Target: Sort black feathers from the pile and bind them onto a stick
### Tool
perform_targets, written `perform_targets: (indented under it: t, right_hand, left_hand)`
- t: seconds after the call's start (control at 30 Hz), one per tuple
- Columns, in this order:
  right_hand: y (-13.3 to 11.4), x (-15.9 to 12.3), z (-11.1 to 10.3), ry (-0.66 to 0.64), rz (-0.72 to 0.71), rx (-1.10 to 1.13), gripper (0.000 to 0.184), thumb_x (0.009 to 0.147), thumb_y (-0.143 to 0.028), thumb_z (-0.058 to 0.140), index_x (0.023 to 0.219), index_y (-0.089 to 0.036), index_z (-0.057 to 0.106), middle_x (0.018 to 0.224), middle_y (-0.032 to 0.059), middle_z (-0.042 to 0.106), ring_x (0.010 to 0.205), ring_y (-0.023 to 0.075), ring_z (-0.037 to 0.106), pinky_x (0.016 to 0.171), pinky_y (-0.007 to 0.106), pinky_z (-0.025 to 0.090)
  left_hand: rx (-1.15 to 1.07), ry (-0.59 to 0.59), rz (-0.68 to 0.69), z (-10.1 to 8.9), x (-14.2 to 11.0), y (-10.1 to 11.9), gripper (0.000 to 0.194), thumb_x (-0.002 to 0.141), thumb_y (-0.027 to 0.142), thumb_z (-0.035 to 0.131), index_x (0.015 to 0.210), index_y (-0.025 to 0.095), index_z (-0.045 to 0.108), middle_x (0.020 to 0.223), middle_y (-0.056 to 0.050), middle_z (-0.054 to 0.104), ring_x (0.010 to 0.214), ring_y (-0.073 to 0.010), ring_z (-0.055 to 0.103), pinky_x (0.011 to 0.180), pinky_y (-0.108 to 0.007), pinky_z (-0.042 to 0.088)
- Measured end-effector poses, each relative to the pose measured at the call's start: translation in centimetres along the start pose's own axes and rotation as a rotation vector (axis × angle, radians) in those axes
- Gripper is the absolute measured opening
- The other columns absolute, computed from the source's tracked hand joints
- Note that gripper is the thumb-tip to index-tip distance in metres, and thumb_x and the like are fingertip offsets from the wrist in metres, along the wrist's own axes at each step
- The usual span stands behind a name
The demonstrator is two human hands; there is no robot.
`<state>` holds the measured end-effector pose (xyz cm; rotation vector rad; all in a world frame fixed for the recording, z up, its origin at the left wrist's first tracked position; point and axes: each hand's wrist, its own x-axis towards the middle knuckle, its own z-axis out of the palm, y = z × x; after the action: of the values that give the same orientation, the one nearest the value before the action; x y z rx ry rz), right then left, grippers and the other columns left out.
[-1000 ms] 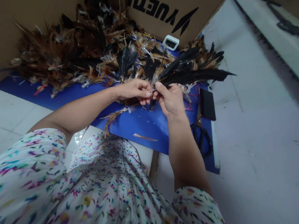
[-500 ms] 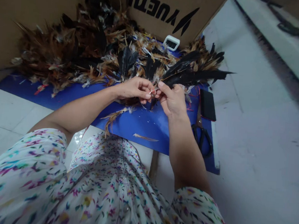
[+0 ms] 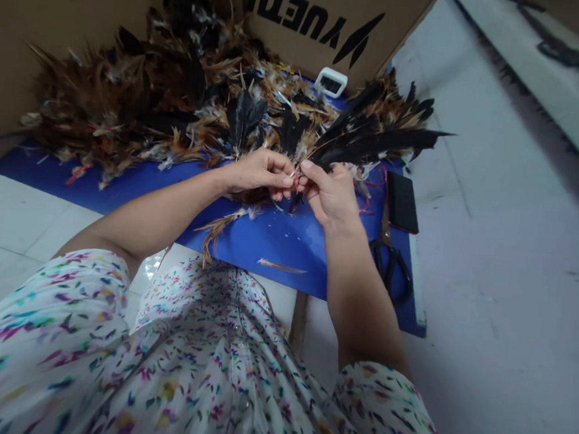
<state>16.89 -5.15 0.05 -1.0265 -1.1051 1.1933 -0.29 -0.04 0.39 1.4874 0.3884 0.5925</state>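
My left hand is closed in a pinch, its thumb and forefinger tips at a small white quill end with red thread by it. Almost touching it, my right hand is closed too, thumb pressed to forefinger. Long black feathers fan out from the right hand toward the right, and their bound ends meet between my fingertips. Behind both hands spreads a big heap of brown and black feathers. A small brown feather tuft lies below my left hand on the blue board.
Black-handled scissors and a black phone-like slab lie at the board's right side. At the back, a white digital timer stands before a cardboard box. One loose feather rests near the front edge.
The black feathers at my right hand have tilted and spread a little. More red thread shows between my fingertips, while both hands keep nearly the same place.
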Motion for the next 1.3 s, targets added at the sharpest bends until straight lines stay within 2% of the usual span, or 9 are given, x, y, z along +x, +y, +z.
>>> perform_targets:
  t: [0.27, 0.37, 0.57, 0.87, 1.1, 1.23, 1.3]
  right_hand:
    - [-0.4, -0.2, 0.2, -0.035, 0.008, -0.006, 0.030, 0.071, -0.039, 0.082, 0.079, -0.021, 0.059, 0.065, -0.0015, 0.059, 0.056, 0.0103, 0.055, 0.055, 0.027, 0.053]
    - [-0.4, -0.2, 0.3, -0.017, 0.001, 0.015, 0.032, 0.069, -0.038, 0.083, 0.078, -0.021, 0.057, 0.064, -0.0023, 0.058, 0.055, 0.0099, 0.053, 0.054, 0.027, 0.054]
    - [-0.6, -0.3, 0.5, 0.010, 0.003, 0.019, 0.032, 0.070, -0.036, 0.082, 0.074, -0.022, 0.053, 0.064, -0.0024, 0.058, 0.056, 0.0106, 0.054, 0.055, 0.027, 0.055]
    - [-0.9, -0.6, 0.9, 0.009, 0.042, 0.012, 0.033, 0.071, -0.037, 0.082, 0.070, -0.021, 0.052, 0.064, -0.0026, 0.059, 0.055, 0.0096, 0.054, 0.058, 0.026, 0.056]
    - [-0.7, -0.6, 0.8, -0.021, 0.033, 0.081, 0.032, 0.067, -0.036, 0.085, 0.068, -0.019, 0.059, 0.062, -0.0028, 0.059, 0.056, 0.0084, 0.055, 0.055, 0.023, 0.054]
    - [-1.2, -0.8, 0.8, -0.052, 0.056, 0.031, 0.031, 0.069, -0.036, 0.084, 0.070, -0.019, 0.059, 0.062, -0.0030, 0.056, 0.056, 0.0093, 0.054, 0.056, 0.025, 0.053]
    - [-1.4, -0.9, 0.8, -0.081, 0.070, 0.012, 0.032, 0.069, -0.038, 0.085, 0.071, -0.019, 0.059, 0.061, -0.0033, 0.056, 0.055, 0.0093, 0.054, 0.055, 0.025, 0.052]
  left_hand:
    - [-0.018, 0.022, -0.033, 0.1, 0.1, -0.3, 0.046, 0.065, 0.048, 0.084, 0.080, 0.007, 0.069, 0.068, -0.006, 0.071, 0.056, -0.0111, 0.067, 0.056, -0.022, 0.057]
    - [-0.013, 0.031, -0.046, 0.1, 0.1, -0.2, 0.045, 0.067, 0.047, 0.084, 0.081, 0.007, 0.069, 0.068, -0.006, 0.071, 0.056, -0.0106, 0.067, 0.057, -0.022, 0.057]
    - [-0.011, 0.021, -0.004, 0.0, 0.1, -0.3, 0.048, 0.060, 0.046, 0.088, 0.083, 0.008, 0.069, 0.069, -0.004, 0.072, 0.057, -0.0098, 0.067, 0.057, -0.020, 0.056]
    - [0.052, 0.064, 0.047, -0.1, 0.5, -1.1, 0.045, 0.066, 0.050, 0.084, 0.080, 0.010, 0.069, 0.069, -0.005, 0.072, 0.058, -0.0104, 0.067, 0.056, -0.021, 0.054]
    - [0.034, 0.164, 0.054, -0.1, 0.5, -1.2, 0.052, 0.058, 0.052, 0.087, 0.079, 0.011, 0.063, 0.071, -0.003, 0.071, 0.054, -0.0076, 0.064, 0.055, -0.019, 0.051]
    - [-0.036, 0.128, 0.035, -0.2, 0.4, -0.9, 0.057, 0.057, 0.052, 0.088, 0.087, 0.013, 0.059, 0.076, -0.003, 0.071, 0.057, -0.0082, 0.064, 0.055, -0.019, 0.050]
    - [-0.089, 0.135, 0.010, -0.2, 0.4, -0.7, 0.058, 0.059, 0.055, 0.086, 0.089, 0.015, 0.057, 0.072, -0.001, 0.068, 0.054, -0.0072, 0.061, 0.052, -0.018, 0.047]
